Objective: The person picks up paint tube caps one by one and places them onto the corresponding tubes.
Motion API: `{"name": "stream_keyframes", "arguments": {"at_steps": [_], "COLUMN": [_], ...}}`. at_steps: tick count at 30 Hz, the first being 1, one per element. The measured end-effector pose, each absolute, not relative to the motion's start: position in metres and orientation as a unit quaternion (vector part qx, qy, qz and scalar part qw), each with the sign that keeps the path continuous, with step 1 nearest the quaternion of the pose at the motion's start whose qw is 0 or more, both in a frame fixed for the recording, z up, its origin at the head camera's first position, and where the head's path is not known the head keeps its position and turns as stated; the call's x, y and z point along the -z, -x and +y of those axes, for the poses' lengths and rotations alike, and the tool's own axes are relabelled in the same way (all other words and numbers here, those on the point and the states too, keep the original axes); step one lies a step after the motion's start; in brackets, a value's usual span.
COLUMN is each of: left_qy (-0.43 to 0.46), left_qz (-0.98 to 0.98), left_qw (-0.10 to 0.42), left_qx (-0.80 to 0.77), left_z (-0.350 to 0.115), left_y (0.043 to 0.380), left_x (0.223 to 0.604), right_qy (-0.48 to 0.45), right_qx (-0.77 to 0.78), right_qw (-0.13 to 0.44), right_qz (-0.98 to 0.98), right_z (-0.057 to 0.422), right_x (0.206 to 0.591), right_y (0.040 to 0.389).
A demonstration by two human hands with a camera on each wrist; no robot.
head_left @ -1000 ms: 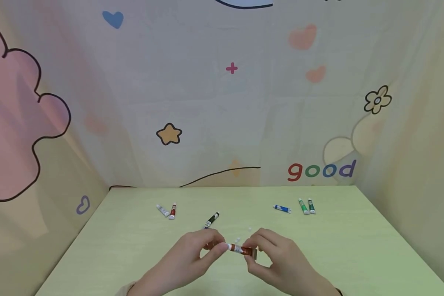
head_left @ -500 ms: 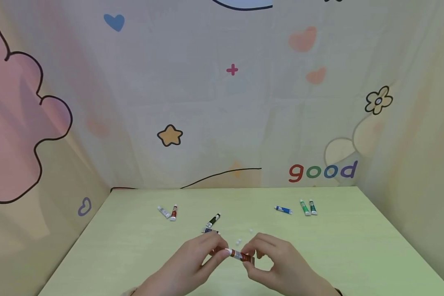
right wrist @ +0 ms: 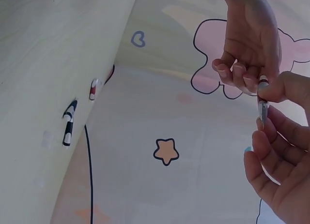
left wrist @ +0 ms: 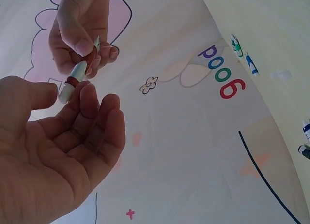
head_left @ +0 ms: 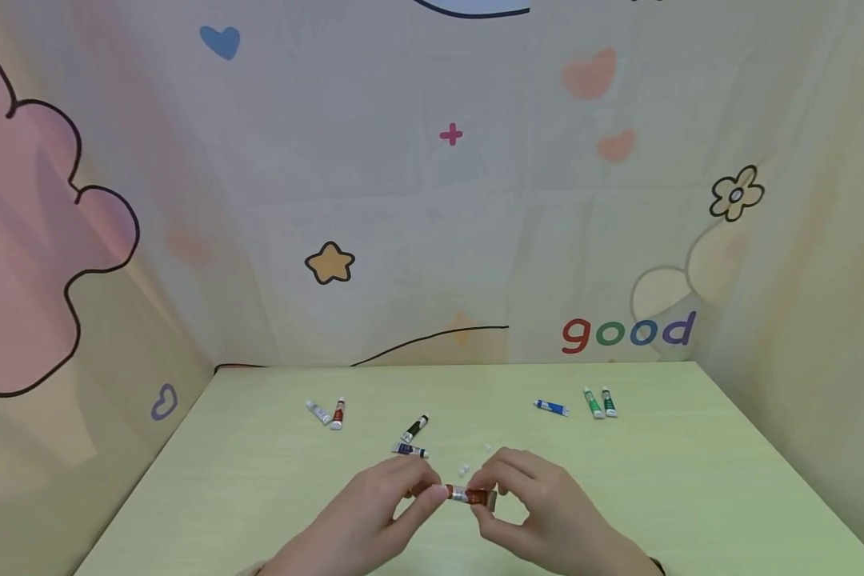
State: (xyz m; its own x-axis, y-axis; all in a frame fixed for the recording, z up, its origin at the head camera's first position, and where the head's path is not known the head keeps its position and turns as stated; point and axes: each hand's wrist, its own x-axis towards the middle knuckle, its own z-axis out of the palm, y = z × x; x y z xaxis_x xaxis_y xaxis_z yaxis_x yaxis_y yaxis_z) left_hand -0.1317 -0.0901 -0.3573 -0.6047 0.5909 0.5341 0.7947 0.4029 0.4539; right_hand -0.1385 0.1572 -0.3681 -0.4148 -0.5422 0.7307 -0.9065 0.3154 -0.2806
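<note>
A small reddish-brown paint tube (head_left: pixel 458 494) is held between both hands above the table's near middle. At its white-cap end, my left hand (head_left: pixel 378 512) pinches with thumb and fingers. My right hand (head_left: pixel 550 508) grips the body near the flat crimped end between thumb and fingertips. In the left wrist view, the white end of the tube (left wrist: pixel 67 92) shows beside the left thumb. The right wrist view has the tube (right wrist: pixel 263 108) under the right thumb. Fingers partly cover the cap, so I cannot tell how tightly it sits.
Beyond the hands lie a dark purple tube (head_left: pixel 410 450) and a black tube (head_left: pixel 415 429). Silver (head_left: pixel 319 413) and red (head_left: pixel 338 414) tubes lie far left; blue (head_left: pixel 550 408), light green (head_left: pixel 594 403) and dark green (head_left: pixel 609 402) ones far right. Small white pieces (head_left: pixel 464 470) dot the table.
Both hands and the tube have come slightly nearer the person, uncovering the dark purple tube. The held tube tipped down at its crimped end, then levelled somewhat. Both hands keep their hold.
</note>
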Motion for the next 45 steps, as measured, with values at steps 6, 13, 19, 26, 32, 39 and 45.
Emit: {"name": "stream_keyframes", "arguments": {"at_steps": [6, 13, 19, 26, 32, 39, 45], "left_qy": [0.413, 0.461, 0.478, 0.458, 0.481, 0.514, 0.464], "left_qz": [-0.826, -0.802, -0.793, -0.793, -0.778, -0.757, -0.785], "left_qw": [0.138, 0.182, 0.217, 0.206, 0.221, 0.245, 0.183], "left_qx": [0.358, 0.333, 0.311, 0.344, 0.339, 0.321, 0.368], "left_z": [-0.0901, -0.0915, -0.0919, -0.0938, -0.0952, -0.0969, -0.0995], "left_y": [0.1321, 0.1315, 0.13, 0.1286, 0.1324, 0.1368, 0.1381], "left_x": [0.3584, 0.36, 0.359, 0.3574, 0.3564, 0.3529, 0.3532], "right_qy": [-0.492, -0.498, -0.494, -0.516, -0.517, -0.503, -0.485], "right_qx": [-0.29, -0.358, -0.384, -0.338, -0.357, -0.428, -0.435], "right_qw": [0.354, 0.271, 0.226, 0.3, 0.264, 0.16, 0.186], "right_qz": [-0.74, -0.742, -0.746, -0.728, -0.732, -0.734, -0.735], "right_z": [0.1504, 0.1519, 0.153, 0.1508, 0.1526, 0.1585, 0.1563], "right_x": [0.3693, 0.3713, 0.372, 0.3725, 0.3713, 0.3675, 0.3654], "right_y": [0.1415, 0.1383, 0.1376, 0.1409, 0.1399, 0.1369, 0.1374]}}
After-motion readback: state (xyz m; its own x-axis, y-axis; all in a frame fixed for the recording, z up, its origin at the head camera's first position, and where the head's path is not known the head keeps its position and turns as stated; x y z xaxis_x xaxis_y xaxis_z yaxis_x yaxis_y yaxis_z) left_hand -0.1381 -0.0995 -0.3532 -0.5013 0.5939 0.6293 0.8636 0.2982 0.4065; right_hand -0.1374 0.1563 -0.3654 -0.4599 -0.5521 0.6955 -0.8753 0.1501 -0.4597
